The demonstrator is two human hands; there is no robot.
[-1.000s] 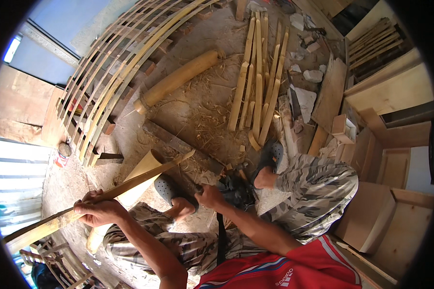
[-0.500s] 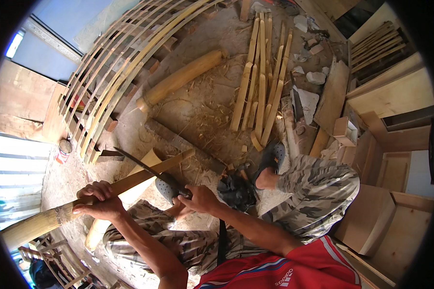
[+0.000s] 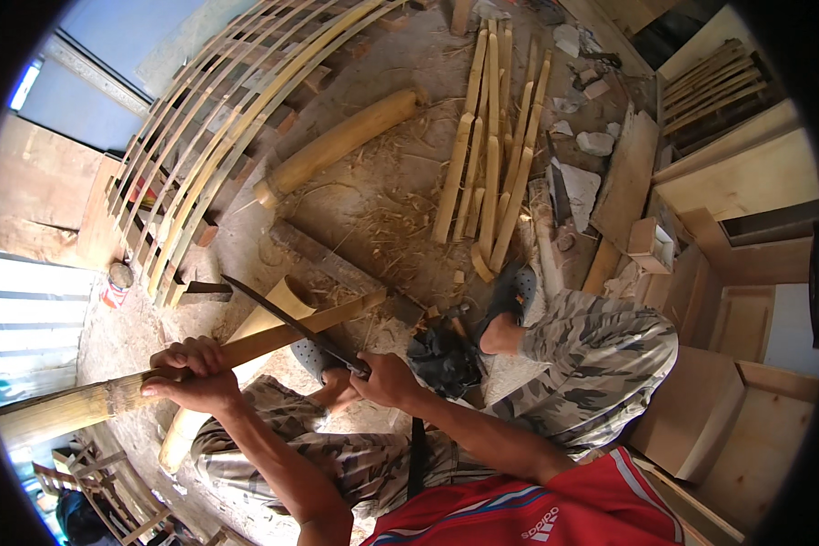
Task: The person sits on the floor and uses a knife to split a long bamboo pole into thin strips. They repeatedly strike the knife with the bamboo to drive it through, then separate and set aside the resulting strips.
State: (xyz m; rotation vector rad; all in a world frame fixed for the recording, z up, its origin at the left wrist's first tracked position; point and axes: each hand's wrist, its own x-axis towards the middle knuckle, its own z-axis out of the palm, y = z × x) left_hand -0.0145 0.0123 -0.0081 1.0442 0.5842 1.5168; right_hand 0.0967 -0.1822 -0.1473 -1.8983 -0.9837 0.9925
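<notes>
My left hand (image 3: pixel 196 375) is wrapped round a long split bamboo strip (image 3: pixel 73 409), which slants across in front of me from the lower left toward the middle. My right hand (image 3: pixel 384 380) grips a long dark-bladed knife (image 3: pixel 268 306), its handle mostly hidden in the fingers. The blade crosses the strip beyond my left hand, its tip pointing up and left. Under the strip, a thick bamboo piece (image 3: pixel 282 300) leans beside my left leg.
A bamboo pole (image 3: pixel 341 146) and shavings lie on the floor ahead. Several bamboo slats (image 3: pixel 491 136) are stacked right of it. A slatted bamboo frame (image 3: pixel 200 200) rests on bricks at far left. A saw (image 3: pixel 560 191) and wooden boards (image 3: pixel 626 182) lie at right.
The bamboo strip and my left hand have shifted slightly to the right. My right hand and the knife have also moved a little right, with the blade still across the strip.
</notes>
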